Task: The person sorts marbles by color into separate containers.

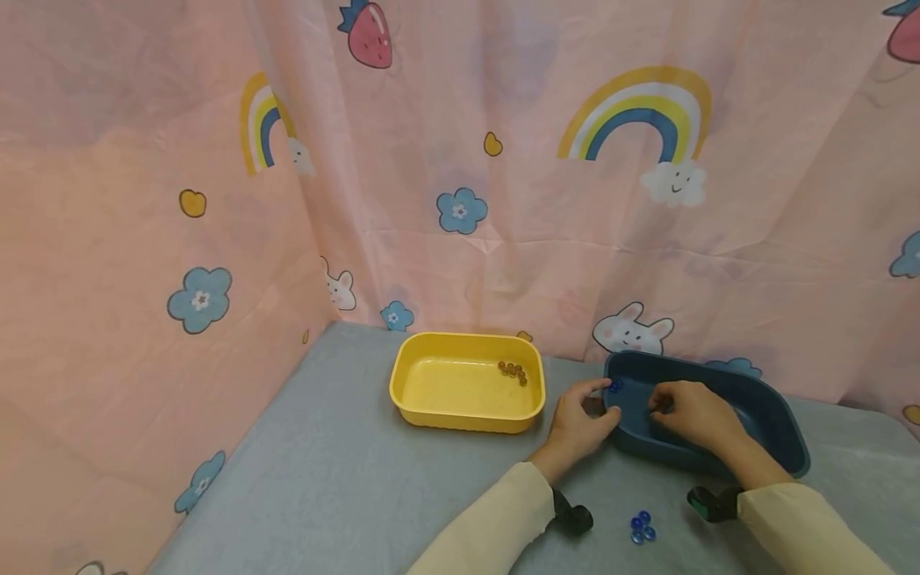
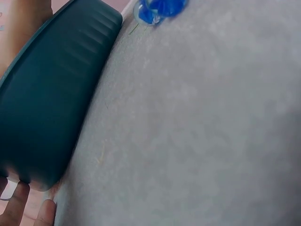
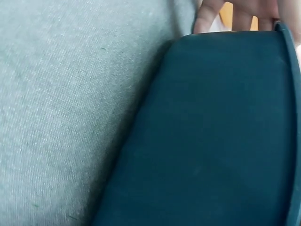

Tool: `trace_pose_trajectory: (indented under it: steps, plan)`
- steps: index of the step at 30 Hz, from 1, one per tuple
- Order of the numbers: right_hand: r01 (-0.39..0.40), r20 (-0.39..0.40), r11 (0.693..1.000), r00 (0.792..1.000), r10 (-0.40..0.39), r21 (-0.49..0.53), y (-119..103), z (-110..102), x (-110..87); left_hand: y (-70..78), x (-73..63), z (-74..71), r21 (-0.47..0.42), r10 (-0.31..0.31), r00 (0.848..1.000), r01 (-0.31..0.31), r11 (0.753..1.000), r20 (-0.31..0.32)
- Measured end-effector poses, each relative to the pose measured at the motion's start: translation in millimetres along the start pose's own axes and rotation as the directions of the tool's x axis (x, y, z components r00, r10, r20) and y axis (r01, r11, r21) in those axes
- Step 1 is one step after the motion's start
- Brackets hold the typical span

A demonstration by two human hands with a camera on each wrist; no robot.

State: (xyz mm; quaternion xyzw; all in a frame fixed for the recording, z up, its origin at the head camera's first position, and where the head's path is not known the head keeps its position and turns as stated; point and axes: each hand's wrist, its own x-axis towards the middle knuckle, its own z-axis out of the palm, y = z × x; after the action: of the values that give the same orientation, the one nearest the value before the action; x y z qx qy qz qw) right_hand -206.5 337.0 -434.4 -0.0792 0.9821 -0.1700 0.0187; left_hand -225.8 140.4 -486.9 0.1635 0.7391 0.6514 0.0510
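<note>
My left hand is at the left end of the dark blue tub, with fingertips against its outer end wall and thumb near the rim. Inside that tub, in the head view, is my right hand, its fingers bent towards the thumb; I cannot tell whether something sits between them. A few blue glass beads lie in the tub's left corner, close to my left index fingertip. On the cloth in front of the tub, between my wrists, several more blue beads lie in a cluster.
To the left, a yellow tub holds several amber beads at its right end. Grey cloth covers the table. A pink patterned curtain hangs behind and along the left side. Dark wrist cameras stick out below both hands.
</note>
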Motion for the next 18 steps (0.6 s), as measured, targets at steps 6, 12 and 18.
trace_pose_trajectory:
  steps: [6,12,18]
  plan:
    - [-0.023,0.028,1.0,0.999,0.024,-0.018,0.6,2.6,5.3,-0.4,0.3,-0.1,0.01,0.003,1.0,-0.003,1.0,0.0]
    - [-0.035,0.048,0.999,0.998,0.037,-0.038,2.6,4.9,7.7,0.4,-0.1,-0.5,0.006,0.011,1.0,-0.011,1.0,0.008]
    - [-0.033,0.047,0.999,0.998,0.034,-0.039,3.0,7.1,8.4,0.7,-0.6,-0.7,0.011,0.011,1.0,-0.011,1.0,0.006]
